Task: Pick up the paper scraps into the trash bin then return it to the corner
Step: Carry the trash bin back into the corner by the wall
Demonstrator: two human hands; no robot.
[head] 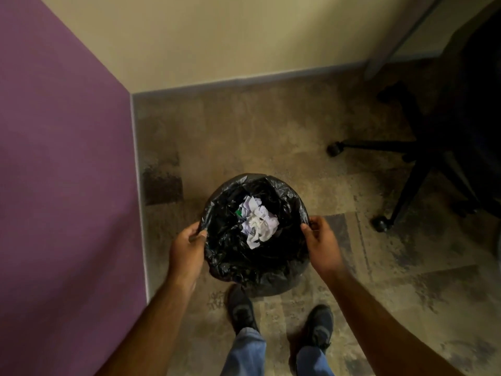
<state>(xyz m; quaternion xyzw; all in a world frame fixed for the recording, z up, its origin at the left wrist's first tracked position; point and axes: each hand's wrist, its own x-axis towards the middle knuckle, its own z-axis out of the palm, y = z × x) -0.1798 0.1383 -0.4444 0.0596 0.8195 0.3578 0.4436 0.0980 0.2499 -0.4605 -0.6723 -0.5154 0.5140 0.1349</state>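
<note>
A round trash bin (256,256) lined with a black plastic bag (233,256) sits in the lower middle of the frame, held between both hands above a mottled brown floor (271,137). The left hand (187,248) has its grip clamped on the bin's left rim, thumb over the crinkled bag edge and fingers wrapped under it. The right hand (322,245) has its grip closed on the right rim in the same manner, thumb on top, fingers curled outside. Inside the bin, crumpled white and pale lilac paper scraps (259,222) lie bunched near the middle of the bag, with a small green bit (238,212) just beside them on the left. Below the bin, two dark shoes (242,308) and blue trouser legs (248,351) show at the bottom of the frame, the left shoe just under the bin's near edge. A purple wall (62,172) fills the left side and meets a cream wall (217,42) at a corner in the upper left of the floor, well apart from the bin. A black office chair base (423,156) with castors stands at the right, near a grey desk leg (401,36) in the upper right.
</note>
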